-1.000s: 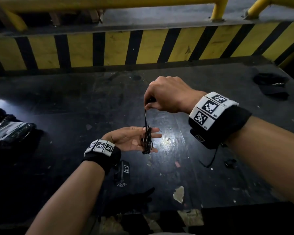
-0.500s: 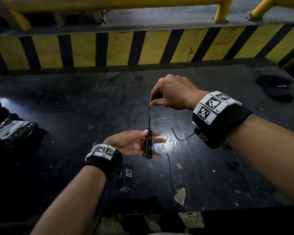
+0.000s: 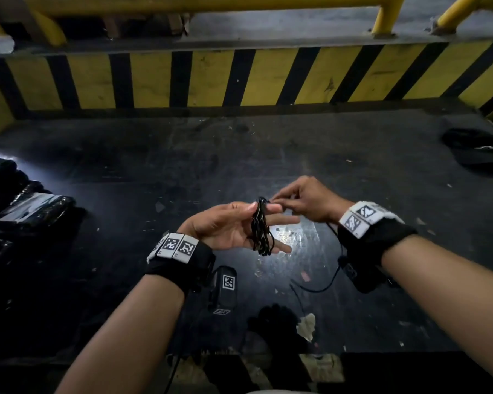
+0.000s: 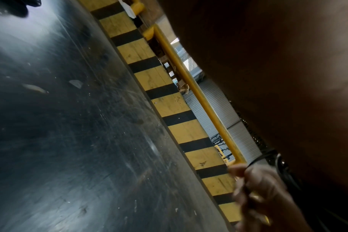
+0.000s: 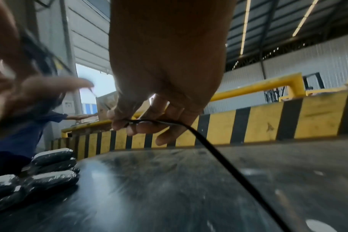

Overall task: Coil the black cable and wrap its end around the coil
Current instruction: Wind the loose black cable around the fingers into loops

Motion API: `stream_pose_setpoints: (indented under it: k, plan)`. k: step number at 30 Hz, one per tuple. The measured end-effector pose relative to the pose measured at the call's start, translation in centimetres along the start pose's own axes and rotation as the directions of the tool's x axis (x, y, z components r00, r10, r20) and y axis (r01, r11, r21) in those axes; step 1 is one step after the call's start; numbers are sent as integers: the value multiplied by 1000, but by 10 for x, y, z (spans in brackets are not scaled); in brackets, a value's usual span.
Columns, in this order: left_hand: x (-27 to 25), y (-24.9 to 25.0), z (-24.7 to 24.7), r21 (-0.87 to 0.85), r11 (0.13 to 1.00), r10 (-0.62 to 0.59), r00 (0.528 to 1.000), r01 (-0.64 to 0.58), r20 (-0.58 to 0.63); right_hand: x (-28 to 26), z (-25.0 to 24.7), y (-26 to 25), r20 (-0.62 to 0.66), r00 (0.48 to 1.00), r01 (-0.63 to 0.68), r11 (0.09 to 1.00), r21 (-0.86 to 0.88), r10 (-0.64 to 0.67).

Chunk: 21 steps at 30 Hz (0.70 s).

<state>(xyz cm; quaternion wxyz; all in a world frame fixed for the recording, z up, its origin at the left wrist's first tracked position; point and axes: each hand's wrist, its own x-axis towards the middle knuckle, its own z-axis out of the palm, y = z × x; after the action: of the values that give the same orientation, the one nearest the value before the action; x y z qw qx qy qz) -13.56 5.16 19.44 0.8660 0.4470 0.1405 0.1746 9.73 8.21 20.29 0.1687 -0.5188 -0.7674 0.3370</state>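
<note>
A black cable coil point(image 3: 261, 227) is wound round the straight fingers of my left hand point(image 3: 228, 228), which is palm up above the dark table point(image 3: 154, 166). The left thumb lies against the top of the coil. My right hand point(image 3: 305, 200) is just right of the left fingertips and pinches the cable's free stretch close to the coil. In the right wrist view, thumb and fingers point(image 5: 129, 124) pinch the cable point(image 5: 218, 150), which trails back under the wrist. The left wrist view shows the right hand's fingers point(image 4: 254, 185) on the thin cable point(image 4: 256, 161).
A yellow-and-black striped barrier point(image 3: 239, 78) closes the table's far side. Black wrapped bundles point(image 3: 26, 206) lie at the left edge and a dark bundle point(image 3: 478, 149) at the far right. A pale scrap point(image 3: 306, 327) lies near the front edge. A person in blue point(image 5: 30, 122) stands beyond the left side.
My right hand has come down from above the coil to beside the left fingertips, shortening the taut stretch of cable. The left hand has lifted slightly with the coil.
</note>
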Motion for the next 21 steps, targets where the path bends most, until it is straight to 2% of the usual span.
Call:
stream_pose_setpoints:
  k: [3, 7, 12, 15, 21]
  plan:
    - [3, 6, 3, 3, 1000, 30, 1000, -30, -6, -17, 37, 19, -14, 999, -34, 986, 161, 37]
    - [8, 17, 1, 1, 996, 87, 996, -87, -14, -36, 78, 33, 47, 998, -59, 986, 153, 52]
    - [16, 23, -11, -31, 995, 96, 991, -100, -90, -52, 105, 35, 115, 989, 93, 995, 20, -94]
    - [19, 15, -21, -31, 994, 103, 982, -109, -156, -58, 105, 27, 97, 979, 188, 981, -54, -182]
    - [18, -1, -43, -22, 997, 61, 952, -71, -300, -67, 93, 9, 103, 985, 164, 943, -288, -139]
